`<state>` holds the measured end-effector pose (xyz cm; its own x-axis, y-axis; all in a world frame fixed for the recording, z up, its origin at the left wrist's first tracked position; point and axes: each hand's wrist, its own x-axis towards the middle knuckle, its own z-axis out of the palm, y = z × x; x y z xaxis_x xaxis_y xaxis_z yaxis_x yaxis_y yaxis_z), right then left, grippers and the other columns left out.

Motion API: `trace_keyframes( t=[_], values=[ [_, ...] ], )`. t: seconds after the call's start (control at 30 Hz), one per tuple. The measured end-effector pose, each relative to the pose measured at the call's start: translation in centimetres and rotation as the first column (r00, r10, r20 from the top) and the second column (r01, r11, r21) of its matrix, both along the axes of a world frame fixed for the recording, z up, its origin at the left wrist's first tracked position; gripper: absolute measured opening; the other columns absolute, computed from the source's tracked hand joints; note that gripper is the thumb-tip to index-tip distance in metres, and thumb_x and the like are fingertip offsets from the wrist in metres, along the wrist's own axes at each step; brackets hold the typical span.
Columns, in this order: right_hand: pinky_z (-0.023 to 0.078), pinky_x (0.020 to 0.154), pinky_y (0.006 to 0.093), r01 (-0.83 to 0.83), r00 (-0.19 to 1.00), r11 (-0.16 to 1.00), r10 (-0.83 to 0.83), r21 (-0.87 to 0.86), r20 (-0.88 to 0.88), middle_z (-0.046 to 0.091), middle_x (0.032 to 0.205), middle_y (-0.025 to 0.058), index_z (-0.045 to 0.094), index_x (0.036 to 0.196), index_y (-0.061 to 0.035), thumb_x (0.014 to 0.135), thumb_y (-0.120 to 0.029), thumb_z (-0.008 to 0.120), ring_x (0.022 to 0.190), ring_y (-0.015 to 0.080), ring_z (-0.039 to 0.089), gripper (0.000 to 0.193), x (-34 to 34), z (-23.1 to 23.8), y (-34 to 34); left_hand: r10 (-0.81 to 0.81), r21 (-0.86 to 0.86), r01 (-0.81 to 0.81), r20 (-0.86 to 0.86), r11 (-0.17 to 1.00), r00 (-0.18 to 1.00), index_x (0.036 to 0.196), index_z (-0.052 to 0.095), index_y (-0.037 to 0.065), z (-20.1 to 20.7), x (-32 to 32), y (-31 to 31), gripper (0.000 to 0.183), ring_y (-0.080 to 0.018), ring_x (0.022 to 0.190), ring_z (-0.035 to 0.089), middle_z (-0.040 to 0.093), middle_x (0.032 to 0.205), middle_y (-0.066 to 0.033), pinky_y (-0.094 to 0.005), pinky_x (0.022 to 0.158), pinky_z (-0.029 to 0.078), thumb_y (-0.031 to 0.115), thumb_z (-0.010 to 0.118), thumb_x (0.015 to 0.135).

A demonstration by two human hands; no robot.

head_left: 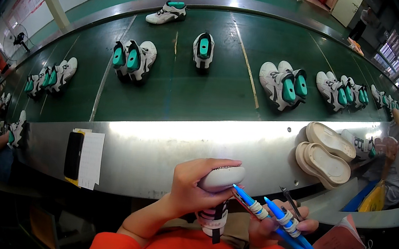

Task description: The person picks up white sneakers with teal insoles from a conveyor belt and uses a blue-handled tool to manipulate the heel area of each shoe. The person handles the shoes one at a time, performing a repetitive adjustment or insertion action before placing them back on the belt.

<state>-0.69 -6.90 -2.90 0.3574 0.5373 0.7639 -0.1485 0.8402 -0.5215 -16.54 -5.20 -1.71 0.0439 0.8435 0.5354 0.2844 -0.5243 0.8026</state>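
My left hand (191,183) is closed around a white sneaker (222,179), gripping it near the toe. The sneaker points toe-away, and its dark-trimmed upper and hanging black tab show below my wrist. In my right hand (269,229) are two blue pens (276,211) with pale bands wound round their barrels. A thin dark pointed tool (291,202) also sticks out between those fingers. The tip of one blue pen is close to the sneaker's sole edge; whether it touches I cannot tell.
White sneakers with green inserts (135,60) stand in groups on the green conveyor belt (162,102). On the metal ledge (156,149) lie loose cream soles (329,156), a black phone (73,156) and paper (91,160). A pink booklet (340,244) hangs right; co-workers sit at both sides.
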Motion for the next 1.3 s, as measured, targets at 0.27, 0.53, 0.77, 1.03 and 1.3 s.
trace_keyframes(
  t=[0.27, 0.53, 0.77, 1.03, 1.3],
  values=[
    [0.031, 0.046, 0.0189, 0.131, 0.977, 0.991, -0.13, 0.006, 0.168, 0.037, 0.072, 0.0015, 0.024, 0.095, -0.0102, 0.077, -0.021, 0.06, 0.053, 0.0061, 0.043, 0.041, -0.6, 0.6, 0.2, -0.021, 0.017, 0.021, 0.002, 1.0, 1.0, 0.098, 0.063, 0.001, -0.1, -0.4, 0.0, 0.042, -0.0171, 0.078, 0.065, 0.066, 0.089, -0.011, -0.0241, 0.069, 0.051, 0.006, 0.08, 0.059],
    [0.038, 0.041, 0.0259, -0.201, 0.976, 0.975, 0.191, 0.093, 0.1, 0.044, 0.07, 0.0136, 0.034, 0.089, -0.0046, 0.079, -0.013, 0.057, 0.052, 0.0189, 0.049, 0.027, 1.0, 1.8, 0.9, 0.005, 0.065, -0.002, -0.056, 0.998, 0.998, 0.098, 0.063, 0.002, 0.3, -0.4, -0.5, 0.042, -0.0178, 0.073, 0.065, 0.066, 0.086, -0.0111, -0.0237, 0.065, 0.05, 0.007, 0.079, 0.06],
    [0.047, 0.04, 0.029, -0.155, 0.987, 0.985, 0.15, 0.08, 0.058, 0.046, 0.069, 0.0138, 0.037, 0.088, -0.0043, 0.077, -0.008, 0.063, 0.049, 0.0183, 0.052, 0.029, 1.6, 3.0, 1.4, 0.062, 0.092, -0.053, -0.093, 0.994, 0.994, 0.099, 0.063, 0.002, 0.1, -0.4, -0.5, 0.041, -0.0166, 0.071, 0.064, 0.066, 0.086, -0.0103, -0.0243, 0.065, 0.05, 0.006, 0.077, 0.061],
    [0.041, 0.037, 0.0184, -0.147, 0.989, 0.76, 0.099, -0.633, -0.111, 0.041, 0.079, 0.003, 0.032, 0.101, -0.011, 0.071, -0.004, 0.063, 0.056, 0.0062, 0.045, 0.043, 2.5, 0.2, -0.4, 0.282, -0.335, -0.265, 0.004, 0.904, 0.959, 0.092, 0.061, 0.0, -5.2, -6.3, 8.6, 0.04, -0.0205, 0.092, 0.058, 0.06, 0.103, -0.0143, -0.0315, 0.081, 0.047, 0.021, 0.078, 0.062],
    [0.039, 0.043, 0.0177, -0.489, 0.872, 0.517, 0.281, -0.703, -0.4, 0.046, 0.077, 0.0031, 0.039, 0.096, -0.008, 0.085, -0.022, 0.05, 0.055, 0.0055, 0.046, 0.021, 3.7, -4.3, -1.6, 0.341, -0.247, -0.427, -0.323, 0.87, 0.883, 0.105, 0.052, -0.005, -11.1, -5.6, 5.7, 0.06, -0.0352, 0.126, 0.025, 0.034, 0.131, -0.0225, -0.0426, 0.102, 0.025, 0.039, 0.07, 0.069]
  ],
)
